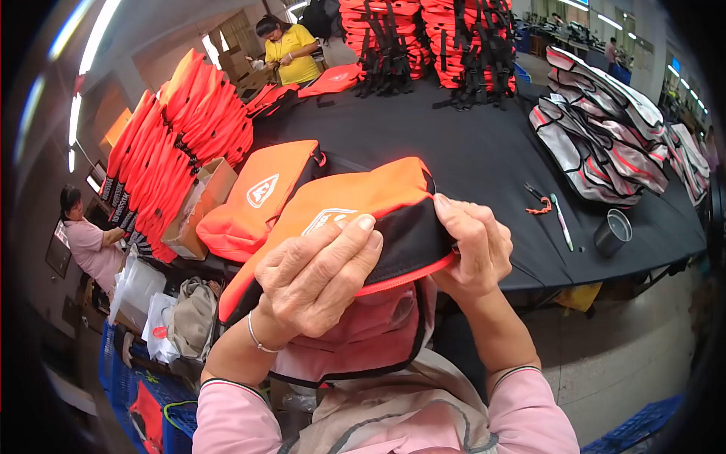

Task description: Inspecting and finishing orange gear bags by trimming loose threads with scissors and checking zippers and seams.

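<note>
An orange and black zippered bag (361, 191) is held up in front of me, tilted, with a white printed emblem on its orange face. My left hand (314, 276) is closed on its near black side, fingertips against the fabric. At the right end, my right hand (476, 246) pinches the bag's corner by the red zipper edge. Part of the emblem is hidden behind my left fingers. Just beyond lies another orange bag (261, 178) with a white shield emblem. Below my hands hangs a translucent pinkish sheet piece with black binding (355, 340).
Stacked orange bags (166, 151) rise at the left beside a cardboard box (200, 208). Orange piles with black straps (469, 45) stand at the back. Grey pieces (597, 136), snips (538, 200), a toothbrush (562, 221) and a metal cup (612, 232) occupy the black table's (469, 151) right. Two other people work farther off.
</note>
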### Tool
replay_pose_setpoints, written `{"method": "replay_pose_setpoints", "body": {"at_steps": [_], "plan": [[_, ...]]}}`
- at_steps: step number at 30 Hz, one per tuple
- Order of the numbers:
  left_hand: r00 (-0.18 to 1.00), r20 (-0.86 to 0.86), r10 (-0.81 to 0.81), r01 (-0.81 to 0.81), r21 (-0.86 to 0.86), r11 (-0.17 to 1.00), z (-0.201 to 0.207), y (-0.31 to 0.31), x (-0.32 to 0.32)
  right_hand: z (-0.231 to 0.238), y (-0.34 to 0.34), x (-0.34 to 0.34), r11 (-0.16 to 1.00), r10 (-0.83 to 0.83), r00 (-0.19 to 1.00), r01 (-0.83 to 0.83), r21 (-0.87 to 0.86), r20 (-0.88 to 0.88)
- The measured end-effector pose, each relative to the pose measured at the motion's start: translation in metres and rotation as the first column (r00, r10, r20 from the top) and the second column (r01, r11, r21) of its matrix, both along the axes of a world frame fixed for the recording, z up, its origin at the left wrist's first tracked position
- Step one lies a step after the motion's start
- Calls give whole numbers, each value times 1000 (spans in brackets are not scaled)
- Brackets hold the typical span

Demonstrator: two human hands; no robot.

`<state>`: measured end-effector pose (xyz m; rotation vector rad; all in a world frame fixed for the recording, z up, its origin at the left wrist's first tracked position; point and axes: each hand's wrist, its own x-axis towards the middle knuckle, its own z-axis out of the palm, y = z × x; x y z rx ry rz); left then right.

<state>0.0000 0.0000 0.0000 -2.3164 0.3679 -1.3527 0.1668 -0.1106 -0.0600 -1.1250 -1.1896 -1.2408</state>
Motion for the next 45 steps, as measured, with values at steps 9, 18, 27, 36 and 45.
{"method": "replay_pose_setpoints", "body": {"at_steps": [9,18,27,36,45], "plan": [[901,-210,381,-433,-506,746,-34,60,-79,-7,-2,56,999,38,962,-42,-9,-271],[990,105,95,15,-744,668,-118,130,-80,-6,-32,110,965,125,856,-223,-139,-501],[995,101,-10,21,-115,993,107,148,-40,114,-116,148,912,238,575,-410,-25,-783],[868,-477,140,-433,-587,684,-35,259,58,-27,-33,255,672,79,129,-740,-42,-989],[656,-742,-137,-182,-332,926,-230,75,62,-158,-18,231,829,-345,424,-280,-483,-837]]}}
